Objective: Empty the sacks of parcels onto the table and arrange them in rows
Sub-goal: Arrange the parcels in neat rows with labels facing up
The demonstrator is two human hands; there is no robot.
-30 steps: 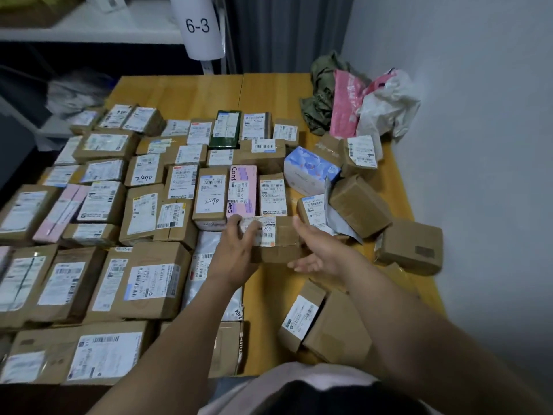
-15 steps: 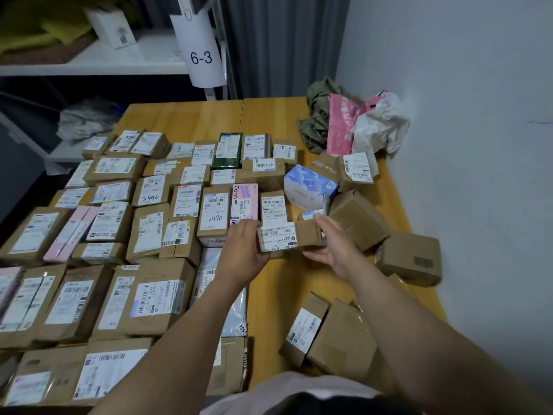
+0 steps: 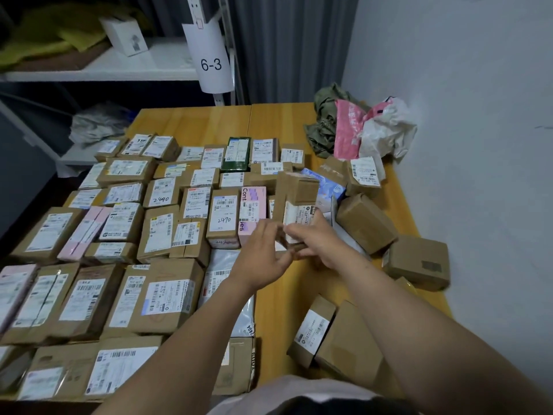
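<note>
Tipping the small carton (image 3: 296, 202) up on end is what has changed: a second ago you held it flat, label up, low over the worktop (image 3: 278, 298). Now it stands raised at the near end of the rightmost row, just beside the pink parcel (image 3: 253, 205). Your right hand (image 3: 317, 241) grasps its lower part, thumb across the label. Your left hand (image 3: 263, 250) curls at its bottom end; blur hides whether those fingers grip, so I cannot tell. You seem to be turning it to fit the row. Loose parcels (image 3: 366, 223) wait along the right edge, emptied sacks (image 3: 374, 130) at the far right corner.
</note>
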